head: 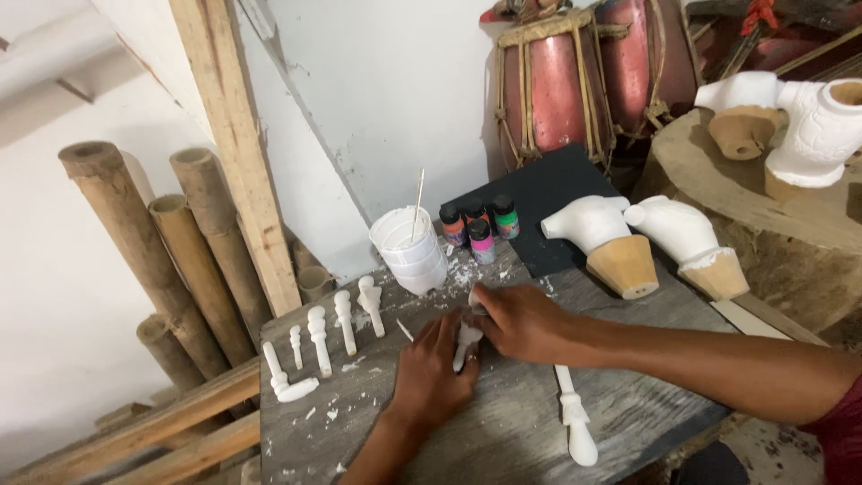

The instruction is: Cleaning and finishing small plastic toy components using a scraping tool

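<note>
Two hands work a small white turned spindle (466, 342) on a paint-flecked grey board (503, 431).

The left hand (431, 368) curls closed under the piece; the right hand (521, 319) pinches its upper end, apparently mid-smoothing. More white spindles (346, 321) lie in a row to the left, another (573, 418) nearer, with a white cup (411, 251) and paint bottles (480, 232) behind.

White spindle piece (467, 343) between left hand (431, 373) and right hand (521, 321). Beyond the hands: white cup (411, 251), paint bottles (479, 229) with black caps, orange, pink, green labels, black mat (548, 202). Left of the hands: white turned pegs (332, 328). Grey table (646, 404), white-speckled. Far right: white-and-tan figures (620, 242), red-brown drums (557, 85).
</note>
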